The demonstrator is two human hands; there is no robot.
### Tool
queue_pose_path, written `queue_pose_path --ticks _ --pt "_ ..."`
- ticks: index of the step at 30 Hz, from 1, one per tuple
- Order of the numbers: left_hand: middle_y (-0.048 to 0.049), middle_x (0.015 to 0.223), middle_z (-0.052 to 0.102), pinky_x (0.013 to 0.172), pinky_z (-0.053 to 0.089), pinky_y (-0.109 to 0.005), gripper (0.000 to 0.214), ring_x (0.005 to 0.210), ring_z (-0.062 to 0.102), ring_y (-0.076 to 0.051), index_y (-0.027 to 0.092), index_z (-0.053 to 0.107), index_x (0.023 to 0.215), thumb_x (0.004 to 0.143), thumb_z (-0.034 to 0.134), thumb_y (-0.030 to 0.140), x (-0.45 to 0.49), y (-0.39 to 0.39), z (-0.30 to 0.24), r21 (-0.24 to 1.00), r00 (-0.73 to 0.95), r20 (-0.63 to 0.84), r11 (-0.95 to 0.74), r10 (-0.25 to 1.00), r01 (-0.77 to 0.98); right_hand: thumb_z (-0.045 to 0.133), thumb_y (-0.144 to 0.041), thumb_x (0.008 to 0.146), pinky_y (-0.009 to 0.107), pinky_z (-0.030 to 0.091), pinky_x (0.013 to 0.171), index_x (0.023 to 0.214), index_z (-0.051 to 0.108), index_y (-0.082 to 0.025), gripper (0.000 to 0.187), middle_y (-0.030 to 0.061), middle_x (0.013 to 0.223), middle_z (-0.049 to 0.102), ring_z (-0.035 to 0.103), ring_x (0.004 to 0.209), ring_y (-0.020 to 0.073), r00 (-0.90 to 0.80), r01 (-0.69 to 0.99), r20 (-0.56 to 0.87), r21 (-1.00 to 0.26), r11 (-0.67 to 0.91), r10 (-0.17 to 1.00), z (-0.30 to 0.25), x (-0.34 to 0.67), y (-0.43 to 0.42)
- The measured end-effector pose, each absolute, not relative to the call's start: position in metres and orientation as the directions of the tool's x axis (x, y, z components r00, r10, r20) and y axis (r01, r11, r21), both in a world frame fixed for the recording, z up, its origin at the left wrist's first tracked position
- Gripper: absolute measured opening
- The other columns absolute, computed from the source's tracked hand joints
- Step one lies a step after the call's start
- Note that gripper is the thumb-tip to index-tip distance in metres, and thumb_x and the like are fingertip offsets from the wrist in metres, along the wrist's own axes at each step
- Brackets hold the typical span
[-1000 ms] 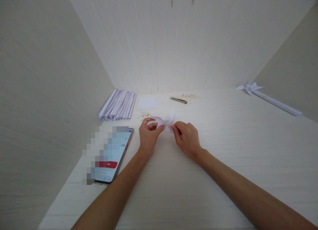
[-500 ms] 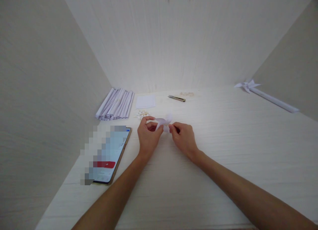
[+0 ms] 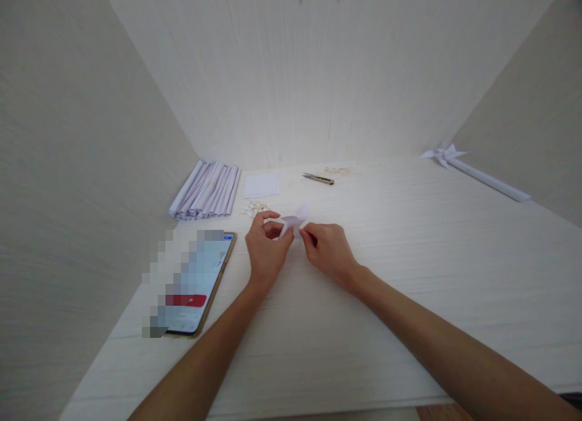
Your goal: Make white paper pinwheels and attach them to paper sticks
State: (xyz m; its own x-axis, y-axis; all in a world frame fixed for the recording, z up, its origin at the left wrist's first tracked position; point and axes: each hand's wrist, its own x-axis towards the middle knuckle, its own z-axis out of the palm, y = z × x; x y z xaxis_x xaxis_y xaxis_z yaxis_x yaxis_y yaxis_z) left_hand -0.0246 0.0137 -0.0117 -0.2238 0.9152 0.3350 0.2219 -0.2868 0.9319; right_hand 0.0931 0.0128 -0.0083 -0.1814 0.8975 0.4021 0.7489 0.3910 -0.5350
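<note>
Between the fingers and thumb of my left hand (image 3: 266, 248) is a white paper pinwheel (image 3: 291, 222), its blades curled and standing up from the middle. My right hand (image 3: 328, 248) is closed in a pinch at the right side of the pinwheel, the fingertips touching or nearly touching it. Whatever those fingertips grip is too small or too hidden to make out. Just behind my left hand lies a small heap of tiny pale pieces (image 3: 257, 208).
Rolled paper sticks (image 3: 204, 190) are piled at the back left, beside white paper squares (image 3: 262, 185). Thread snips (image 3: 318, 179) lie near the back wall. A phone (image 3: 200, 287) rests left of my arm. A pinwheel on a paper stick (image 3: 488, 181) lies along the right wall.
My right hand has come slightly closer to my left hand and the pinwheel. The view has shifted a little, so everything sits slightly further left.
</note>
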Motion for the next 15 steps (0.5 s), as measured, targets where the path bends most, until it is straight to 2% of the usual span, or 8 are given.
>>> queue_pose_path --ticks 2,8,15 --pt "0.0038 0.056 0.058 0.052 0.043 -0.02 0.027 0.05 0.056 -0.01 0.019 0.044 0.081 0.058 0.059 0.019 -0.0245 0.0139 -0.0109 0.931 -0.229 0.341 -0.295 0.912 0.213 0.042 -0.021 0.076 0.023 0.026 0.048 0.055 0.056 -0.014 0.026 0.0024 0.051 0.056 0.044 0.045 0.0102 -0.221 0.785 0.457 -0.442 0.435 0.862 -0.0096 0.0944 0.0118" --pt "0.0041 0.055 0.059 0.052 0.043 -0.02 0.029 0.049 0.056 -0.01 0.019 0.043 0.08 0.056 0.061 0.018 -0.0234 0.0162 -0.0113 0.961 -0.259 0.274 -0.251 0.926 0.117 0.04 -0.023 0.079 0.023 0.025 0.047 0.055 0.055 -0.015 0.03 0.0012 0.049 0.056 0.042 0.043 0.0092 -0.18 0.81 0.437 -0.443 0.385 0.881 -0.0114 0.0931 0.0108" --pt "0.0041 0.055 0.059 0.052 0.043 -0.02 0.031 0.05 0.056 -0.01 0.018 0.043 0.078 0.054 0.062 0.016 -0.0232 0.0198 -0.0143 0.981 -0.276 0.192 -0.187 0.942 0.044 0.038 -0.026 0.081 0.024 0.022 0.047 0.06 0.056 -0.016 0.03 0.0031 0.059 0.062 0.05 0.049 0.0117 -0.214 0.882 0.44 -0.297 0.367 0.872 -0.0099 0.0933 0.0072"
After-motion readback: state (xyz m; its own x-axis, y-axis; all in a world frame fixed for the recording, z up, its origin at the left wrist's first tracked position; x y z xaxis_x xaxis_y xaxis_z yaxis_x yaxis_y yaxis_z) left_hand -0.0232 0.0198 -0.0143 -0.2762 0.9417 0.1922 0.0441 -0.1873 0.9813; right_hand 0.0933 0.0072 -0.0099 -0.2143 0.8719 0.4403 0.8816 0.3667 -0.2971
